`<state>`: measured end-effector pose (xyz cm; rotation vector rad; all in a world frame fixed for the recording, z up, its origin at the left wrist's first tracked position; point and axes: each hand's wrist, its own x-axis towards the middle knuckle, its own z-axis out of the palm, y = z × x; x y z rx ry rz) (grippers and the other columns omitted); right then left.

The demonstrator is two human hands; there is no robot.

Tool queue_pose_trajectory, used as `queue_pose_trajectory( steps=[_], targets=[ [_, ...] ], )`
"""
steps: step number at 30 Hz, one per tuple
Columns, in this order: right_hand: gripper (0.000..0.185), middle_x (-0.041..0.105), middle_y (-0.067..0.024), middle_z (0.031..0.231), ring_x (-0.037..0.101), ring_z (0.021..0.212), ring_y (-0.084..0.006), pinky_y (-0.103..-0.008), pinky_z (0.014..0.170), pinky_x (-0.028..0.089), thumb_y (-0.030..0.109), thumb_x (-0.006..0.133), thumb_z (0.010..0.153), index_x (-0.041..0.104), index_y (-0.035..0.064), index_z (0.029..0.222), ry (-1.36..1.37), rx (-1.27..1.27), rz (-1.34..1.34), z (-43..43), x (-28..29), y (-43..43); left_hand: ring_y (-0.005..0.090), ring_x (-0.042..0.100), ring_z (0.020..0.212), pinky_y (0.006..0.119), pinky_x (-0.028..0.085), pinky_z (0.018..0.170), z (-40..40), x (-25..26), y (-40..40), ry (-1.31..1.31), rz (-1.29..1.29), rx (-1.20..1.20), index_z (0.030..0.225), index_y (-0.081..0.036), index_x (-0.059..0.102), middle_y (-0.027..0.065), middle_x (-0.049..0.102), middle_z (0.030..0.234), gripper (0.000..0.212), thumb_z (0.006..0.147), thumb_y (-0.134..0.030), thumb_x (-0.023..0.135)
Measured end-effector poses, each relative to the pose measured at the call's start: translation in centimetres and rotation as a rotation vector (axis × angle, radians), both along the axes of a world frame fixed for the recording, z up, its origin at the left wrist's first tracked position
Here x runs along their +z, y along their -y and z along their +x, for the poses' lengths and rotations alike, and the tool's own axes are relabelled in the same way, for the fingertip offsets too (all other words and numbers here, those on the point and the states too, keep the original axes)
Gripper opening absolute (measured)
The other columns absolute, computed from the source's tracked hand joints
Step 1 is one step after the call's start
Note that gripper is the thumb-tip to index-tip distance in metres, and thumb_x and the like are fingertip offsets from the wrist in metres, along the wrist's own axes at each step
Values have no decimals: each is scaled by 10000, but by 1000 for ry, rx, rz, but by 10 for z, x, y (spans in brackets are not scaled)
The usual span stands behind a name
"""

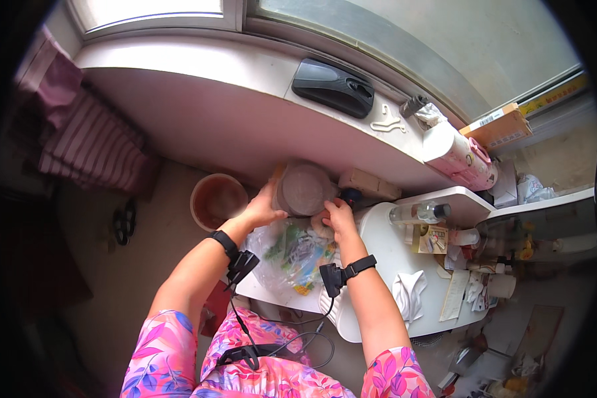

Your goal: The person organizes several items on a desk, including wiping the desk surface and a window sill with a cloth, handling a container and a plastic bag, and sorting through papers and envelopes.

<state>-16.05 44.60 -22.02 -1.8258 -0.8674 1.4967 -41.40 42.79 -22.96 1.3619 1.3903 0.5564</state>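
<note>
Before me a round, cloudy plastic container [307, 188] is between my hands, its circular face turned up toward me. My left hand [261, 205] grips its left side, thumb along the near edge. At the lower right of the rim are the fingertips of my right hand [339, 217]. A pale ring-shaped thing [322, 226], perhaps a roll of tape, lies by the right fingers, partly hidden. Just below the container sits a clear plastic bag [288, 253] with green and colourful contents. What the container holds cannot be made out.
A reddish bucket [218, 201] stands left of the container, a brick-like block [369, 184] to its right. The white table [378, 308] bears a clear bottle [418, 213], a small box [429, 239] and a white cloth [409, 293]. A black case [332, 88] rests on the windowsill. Cables hang near my waist.
</note>
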Motion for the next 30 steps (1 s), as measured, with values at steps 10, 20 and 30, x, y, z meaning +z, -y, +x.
queue_pose_trajectory(
  steps=[10,20,30],
  targets=[
    [641,568,-156,1330,647,658,-134,-246,561,516,77,637,928,337,6,1490,195,71,153,-13,-15,12,419,293,1439,447,274,1183,18,-26,-26,49,286,-40,1531,27,175,275,315,1531,1281,546,-243,948],
    [641,471,-100,1380,606,1073,-181,-309,884,535,103,737,876,454,34,1447,75,317,656,-69,128,65,289,267,1446,442,255,1184,-55,97,46,634,392,238,1557,-102,206,120,292,1536,1296,573,-595,892],
    [632,449,-146,1482,483,1316,-250,-353,1019,458,158,720,871,476,85,1449,38,644,685,-53,211,106,268,499,1304,419,408,1098,-64,160,95,1078,-46,485,1472,-47,364,113,505,1410,731,848,-327,621]
  ],
)
